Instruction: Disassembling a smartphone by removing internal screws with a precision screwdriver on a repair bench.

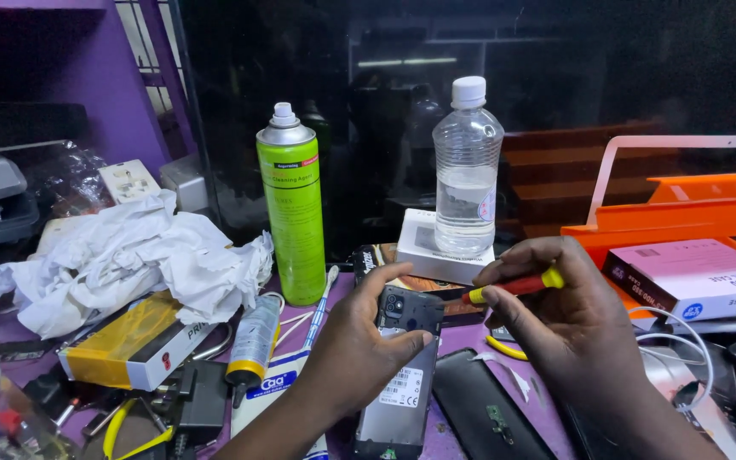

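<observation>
While the phone [402, 366] lies face down on the purple worktop [457, 341] with its back cover off and its insides bare, the opening-up looks done and the work inside it only under way. The left hand [359, 345] keeps a clenched grip on the phone's upper edge; the right hand [568, 319] pinches a red and yellow screwdriver [513, 286] just above it. Behind, a clear bottle [467, 170] stands about half full of clear liquid on a white box [436, 247], beside a green spray can [293, 213], capped.
</observation>
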